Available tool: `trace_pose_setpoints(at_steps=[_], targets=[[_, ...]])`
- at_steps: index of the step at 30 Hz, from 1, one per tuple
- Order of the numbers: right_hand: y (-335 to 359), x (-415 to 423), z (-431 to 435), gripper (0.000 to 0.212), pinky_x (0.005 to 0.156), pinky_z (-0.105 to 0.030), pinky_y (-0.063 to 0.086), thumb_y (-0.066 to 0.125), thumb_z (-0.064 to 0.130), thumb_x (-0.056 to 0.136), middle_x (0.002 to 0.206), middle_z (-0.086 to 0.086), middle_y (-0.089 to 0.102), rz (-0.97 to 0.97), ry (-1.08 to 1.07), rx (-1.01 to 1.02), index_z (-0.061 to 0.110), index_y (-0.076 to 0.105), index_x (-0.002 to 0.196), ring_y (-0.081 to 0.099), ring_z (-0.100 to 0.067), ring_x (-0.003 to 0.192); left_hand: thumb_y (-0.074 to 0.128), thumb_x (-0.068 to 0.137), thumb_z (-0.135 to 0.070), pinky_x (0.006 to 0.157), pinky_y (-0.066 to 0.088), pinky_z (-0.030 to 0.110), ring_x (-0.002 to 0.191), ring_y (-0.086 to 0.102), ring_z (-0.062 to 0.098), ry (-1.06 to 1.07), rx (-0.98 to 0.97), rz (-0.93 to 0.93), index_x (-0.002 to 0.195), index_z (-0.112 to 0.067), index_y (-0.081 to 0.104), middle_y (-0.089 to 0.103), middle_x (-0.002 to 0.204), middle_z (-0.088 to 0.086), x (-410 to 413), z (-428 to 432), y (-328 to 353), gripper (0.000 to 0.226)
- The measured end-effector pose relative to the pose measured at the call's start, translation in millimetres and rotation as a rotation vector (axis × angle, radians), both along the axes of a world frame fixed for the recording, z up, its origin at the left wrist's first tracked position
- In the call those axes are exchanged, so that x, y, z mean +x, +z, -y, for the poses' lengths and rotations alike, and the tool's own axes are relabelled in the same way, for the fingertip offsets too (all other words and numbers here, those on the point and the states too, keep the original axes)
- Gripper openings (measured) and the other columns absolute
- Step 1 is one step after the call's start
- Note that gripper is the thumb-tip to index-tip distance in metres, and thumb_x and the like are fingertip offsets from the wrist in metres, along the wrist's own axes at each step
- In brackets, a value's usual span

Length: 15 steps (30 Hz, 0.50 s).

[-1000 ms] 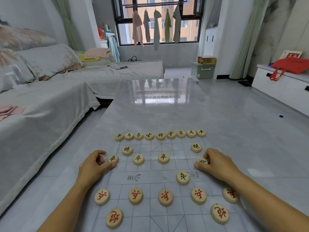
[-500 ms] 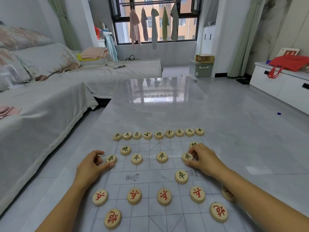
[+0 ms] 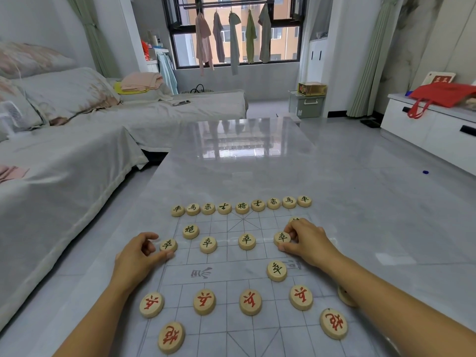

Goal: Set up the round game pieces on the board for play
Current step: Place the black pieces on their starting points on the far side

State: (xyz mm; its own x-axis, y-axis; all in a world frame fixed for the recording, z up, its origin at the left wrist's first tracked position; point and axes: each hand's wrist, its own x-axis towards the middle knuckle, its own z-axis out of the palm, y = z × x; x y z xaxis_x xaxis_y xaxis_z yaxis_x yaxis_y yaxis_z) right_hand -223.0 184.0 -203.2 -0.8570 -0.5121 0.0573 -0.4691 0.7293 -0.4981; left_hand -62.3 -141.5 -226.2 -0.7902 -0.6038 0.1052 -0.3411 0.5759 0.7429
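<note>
Wooden piece (image 3: pixel 282 238) (black lettering) at fingertips of right hand (image 3: pixel 309 240)

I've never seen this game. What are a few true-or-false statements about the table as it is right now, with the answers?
1. The far row holds nine black-lettered pieces. True.
2. The right hand pinches a red-lettered piece. False: the pinched piece has black lettering.
3. The left hand lies off the board, touching nothing. False: its fingers hold the left-edge piece.
4. The red-lettered pieces lie on the person's near side. True.
</note>
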Motion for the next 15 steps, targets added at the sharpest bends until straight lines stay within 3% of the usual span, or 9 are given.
trace_pose_setpoints(at_steps=[9, 12, 15], targets=[[15, 13, 2, 0.039, 0.092, -0.032, 0.035, 0.061, 0.047, 0.081, 0.098, 0.007, 0.047, -0.029, -0.016, 0.043, 0.02, 0.049, 0.107, 0.045, -0.012, 0.091, 0.081, 0.065, -0.034, 0.073, 0.045, 0.039, 0.076, 0.054, 0.018, 0.004, -0.017, -0.015, 0.105, -0.022, 0.057, 0.058, 0.082, 0.002, -1, 0, 0, 0.048], [22, 32, 3, 0.042, 0.09, -0.032, 0.036, 0.06, 0.057, 0.075, 0.099, 0.007, 0.05, 0.038, 0.104, 0.151, 0.026, 0.049, 0.102, 0.049, -0.014, 0.093, 0.081, 0.065, -0.033, 0.071, 0.045, 0.038, 0.076, 0.054, 0.018, -0.001, -0.029, -0.015, 0.104, -0.022, 0.056, 0.058, 0.082, 0.002, -1, 0, 0, 0.048], [23, 46, 7, 0.052, 0.093, -0.033, 0.036, 0.064, 0.055, 0.073, 0.104, 0.006, 0.048, 0.061, 0.225, 0.294, 0.025, 0.049, 0.113, 0.047, -0.014, 0.096, 0.08, 0.065, -0.034, 0.071, 0.045, 0.038, 0.076, 0.054, 0.018, -0.008, -0.037, -0.006, 0.105, -0.023, 0.055, 0.058, 0.082, 0.002, 0, 1, -1, 0.048]])
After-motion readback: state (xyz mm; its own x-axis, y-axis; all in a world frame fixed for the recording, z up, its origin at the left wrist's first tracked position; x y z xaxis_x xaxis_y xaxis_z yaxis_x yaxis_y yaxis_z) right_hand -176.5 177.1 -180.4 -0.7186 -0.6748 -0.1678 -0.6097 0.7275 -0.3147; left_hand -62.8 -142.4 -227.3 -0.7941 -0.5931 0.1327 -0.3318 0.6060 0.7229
